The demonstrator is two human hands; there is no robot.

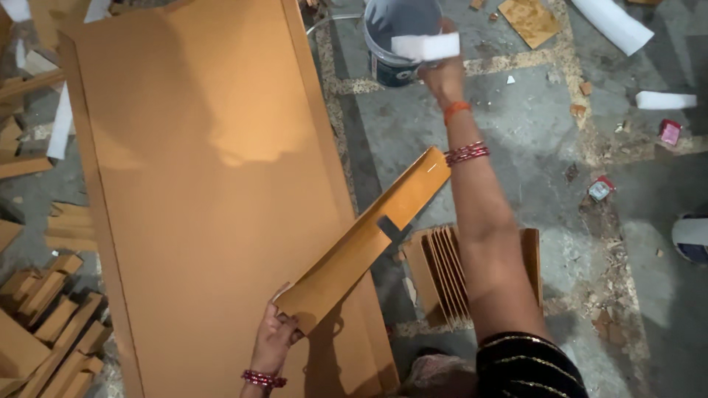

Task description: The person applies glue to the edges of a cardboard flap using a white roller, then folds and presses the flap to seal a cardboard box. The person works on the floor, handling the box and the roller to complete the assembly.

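My left hand (pixel 274 339) grips the near end of a long folded brown cardboard strip (pixel 369 236), which slants up to the right above a large flat cardboard sheet (pixel 199 169). My right hand (pixel 442 74) reaches far forward and holds a white rectangular block (pixel 425 46) over a grey bucket (pixel 398 37) on the floor. Bangles and an orange thread circle my right wrist; red bangles sit on the left wrist.
A stack of folded cardboard pieces (pixel 442 273) stands under my right arm. More folded strips (pixel 51 324) pile at the lower left. White strips (pixel 664 99), a square board (pixel 529 21), small red packets (pixel 670 131) and scraps litter the grey concrete floor.
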